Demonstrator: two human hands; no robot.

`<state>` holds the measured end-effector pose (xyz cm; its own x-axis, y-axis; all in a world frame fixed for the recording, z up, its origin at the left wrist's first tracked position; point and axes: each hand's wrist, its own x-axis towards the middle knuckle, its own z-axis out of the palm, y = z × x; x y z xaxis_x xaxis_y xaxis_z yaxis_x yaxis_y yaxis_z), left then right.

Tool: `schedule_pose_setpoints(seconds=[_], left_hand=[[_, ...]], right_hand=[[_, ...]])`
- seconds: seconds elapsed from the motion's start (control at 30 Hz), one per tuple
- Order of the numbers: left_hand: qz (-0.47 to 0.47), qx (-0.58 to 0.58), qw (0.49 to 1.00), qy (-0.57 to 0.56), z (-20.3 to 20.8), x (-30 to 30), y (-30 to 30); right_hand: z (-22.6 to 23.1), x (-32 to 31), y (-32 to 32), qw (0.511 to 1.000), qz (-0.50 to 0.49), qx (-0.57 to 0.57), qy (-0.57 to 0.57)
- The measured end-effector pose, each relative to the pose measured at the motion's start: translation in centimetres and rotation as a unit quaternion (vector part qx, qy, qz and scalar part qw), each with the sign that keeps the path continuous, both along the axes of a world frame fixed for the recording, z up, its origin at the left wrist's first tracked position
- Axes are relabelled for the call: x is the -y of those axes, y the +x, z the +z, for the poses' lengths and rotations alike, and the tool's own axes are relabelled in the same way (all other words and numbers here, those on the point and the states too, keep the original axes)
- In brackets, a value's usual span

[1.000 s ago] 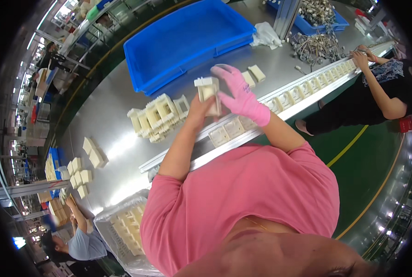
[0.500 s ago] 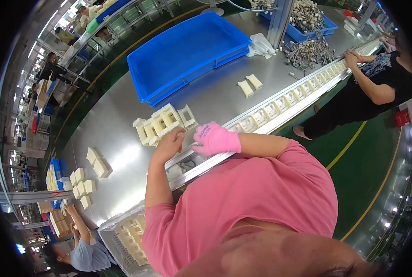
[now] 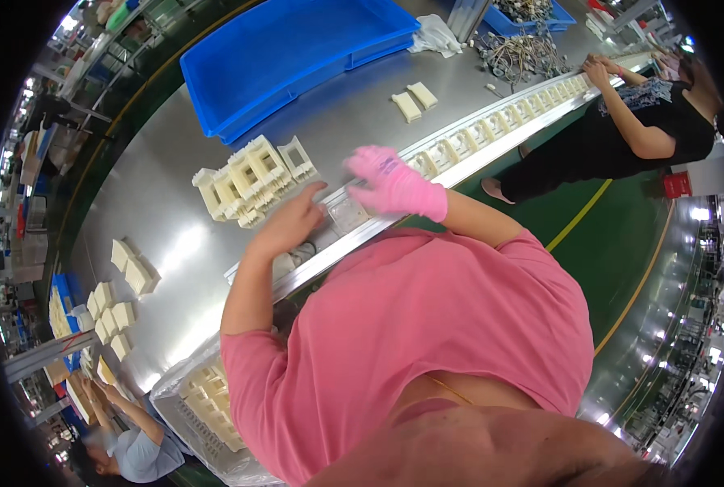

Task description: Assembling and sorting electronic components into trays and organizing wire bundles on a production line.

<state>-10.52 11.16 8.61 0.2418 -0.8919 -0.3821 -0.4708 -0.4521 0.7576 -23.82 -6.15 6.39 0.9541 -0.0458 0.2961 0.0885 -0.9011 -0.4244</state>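
My bare left hand (image 3: 290, 221) hovers at the near-left stretch of the metal rail (image 3: 360, 234), index finger stretched toward the stacked cream plastic frames. My right hand (image 3: 390, 180), in a pink glove, spreads its fingers over the same rail, slightly smeared by motion. Between the hands a whitish plastic housing (image 3: 347, 213) sits in the rail's channel. Neither hand shows anything held. Just beyond my left hand stands a cluster of cream plastic frames (image 3: 248, 174), with one frame (image 3: 297, 158) at its right end. Grey wiring (image 3: 303, 253) lies in the channel below my left hand.
A row of cream housings (image 3: 492, 124) fills the rail to the right, where another person's hands (image 3: 597, 71) rest. Behind are a blue tray (image 3: 297, 61), two cream pieces (image 3: 414, 101) and a cable heap (image 3: 520, 57). Cream blocks (image 3: 112, 312) lie left; a lined crate (image 3: 207, 406) stands nearer.
My hands have moved apart, and the gloved fingers have spread. The housing in the channel between them now shows. The whole view has shifted, so the table sits further left and up.
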Motion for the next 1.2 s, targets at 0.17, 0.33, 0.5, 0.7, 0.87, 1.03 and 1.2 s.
schedule_pose_setpoints(seconds=[0.17, 0.33, 0.5, 0.7, 0.87, 1.03, 1.2], left_hand=[[0.060, 0.182, 0.967, -0.170, -1.6, 2.9, 4.2], [-0.006, 0.429, 0.898, -0.093, -9.5, 6.1, 8.6], [-0.080, 0.466, 0.880, 0.030, -11.7, 9.5, 9.2], [-0.141, 0.491, 0.855, 0.084, -12.9, 10.5, 10.0], [0.124, 0.399, 0.908, -0.033, -8.5, 12.8, 7.9], [0.374, 0.152, 0.850, -0.339, -6.5, 12.9, 5.5], [0.474, -0.162, 0.787, -0.361, -7.4, 12.8, 4.2]], right_hand=[[-0.1, 5.4, 0.5, 0.989, -0.056, -0.016, 0.133], [0.5, 9.8, 4.0, 0.974, -0.081, -0.168, 0.130], [-2.9, 19.0, 7.1, 0.937, -0.169, -0.303, 0.037], [-7.1, 26.2, 7.5, 0.896, -0.232, -0.362, -0.116], [-11.5, 28.1, 7.1, 0.893, -0.183, -0.391, -0.124], [-5.7, 24.2, 6.7, 0.856, -0.176, -0.477, -0.090], [-12.1, 25.5, 7.1, 0.904, -0.254, -0.334, -0.077]])
